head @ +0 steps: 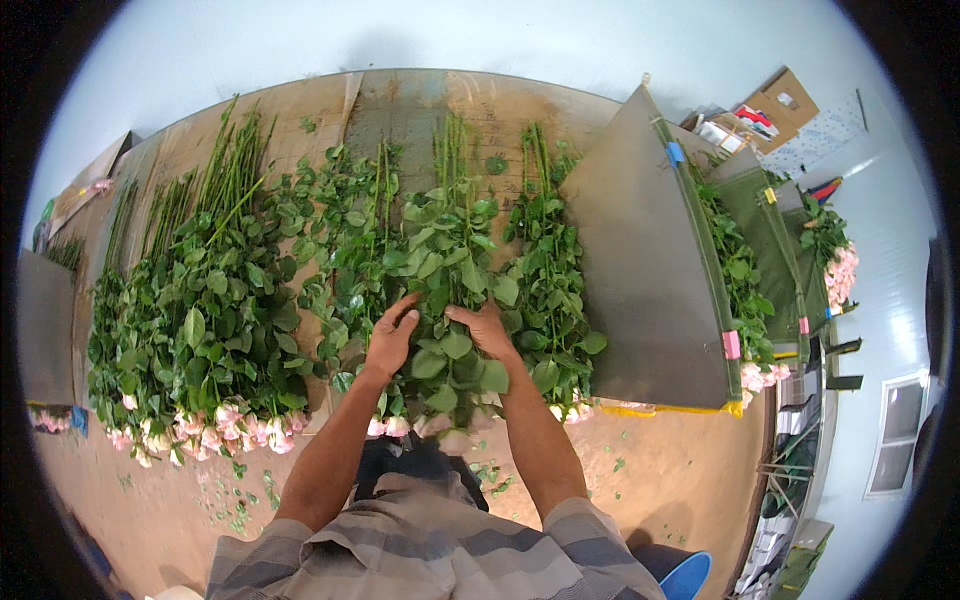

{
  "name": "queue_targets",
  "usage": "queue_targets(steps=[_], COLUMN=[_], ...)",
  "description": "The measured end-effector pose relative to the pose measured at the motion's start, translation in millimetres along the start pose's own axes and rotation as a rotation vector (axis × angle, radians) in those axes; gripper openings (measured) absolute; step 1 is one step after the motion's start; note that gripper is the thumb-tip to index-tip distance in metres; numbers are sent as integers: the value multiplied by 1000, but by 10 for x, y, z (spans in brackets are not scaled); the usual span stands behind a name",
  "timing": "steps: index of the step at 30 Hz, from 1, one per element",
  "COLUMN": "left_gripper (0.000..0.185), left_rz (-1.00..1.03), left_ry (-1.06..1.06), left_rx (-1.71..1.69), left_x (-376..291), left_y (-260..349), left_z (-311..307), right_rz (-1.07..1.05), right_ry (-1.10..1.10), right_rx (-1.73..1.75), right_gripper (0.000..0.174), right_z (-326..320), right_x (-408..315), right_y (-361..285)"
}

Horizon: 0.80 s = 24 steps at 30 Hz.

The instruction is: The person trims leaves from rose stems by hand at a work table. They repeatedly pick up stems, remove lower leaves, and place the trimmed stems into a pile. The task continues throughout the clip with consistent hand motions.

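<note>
Long-stemmed pink roses lie on a wooden worktable (315,105), stems pointing away and blooms hanging over the near edge. Both hands are at the middle bunch of rose stems and leaves (450,255). My left hand (391,337) touches its left side, fingers partly hidden in the foliage. On its right side is my right hand (484,330), thumb pointing inward, other fingers hidden behind leaves. Whether either hand grips a stem is unclear. A large pile of roses (217,300) lies to the left, and a smaller bunch (551,285) to the right.
An upright grey panel (652,262) with green edging stands right of the roses, with more panels and roses beyond. Loose leaves (232,510) litter the floor. A blue-rimmed bucket (686,574) stands at lower right. Cardboard boxes (784,109) are at the upper right.
</note>
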State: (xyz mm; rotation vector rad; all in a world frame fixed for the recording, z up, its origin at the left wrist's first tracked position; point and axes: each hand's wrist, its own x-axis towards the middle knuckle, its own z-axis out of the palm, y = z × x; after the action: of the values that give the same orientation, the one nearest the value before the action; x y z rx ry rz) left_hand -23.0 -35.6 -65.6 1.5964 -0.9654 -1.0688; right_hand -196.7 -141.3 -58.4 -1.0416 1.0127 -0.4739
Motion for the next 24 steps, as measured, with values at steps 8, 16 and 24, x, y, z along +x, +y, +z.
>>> queue_targets(steps=[8, 16, 24], left_gripper=[43, 40, 44], left_rz=[68, -20, -49], left_ry=[27, -74, 42], left_rx=[366, 202, 420], left_x=[14, 72, -70], left_y=[-304, -359, -176], left_z=[-143, -115, 15], right_rz=[8, -187, -648], right_ry=[139, 297, 783], right_rx=[288, -103, -1551], right_gripper=[70, 69, 39], right_z=[-1, -245, -1866], right_x=[-1160, -2934, -4955], right_y=[-724, -1593, -2582])
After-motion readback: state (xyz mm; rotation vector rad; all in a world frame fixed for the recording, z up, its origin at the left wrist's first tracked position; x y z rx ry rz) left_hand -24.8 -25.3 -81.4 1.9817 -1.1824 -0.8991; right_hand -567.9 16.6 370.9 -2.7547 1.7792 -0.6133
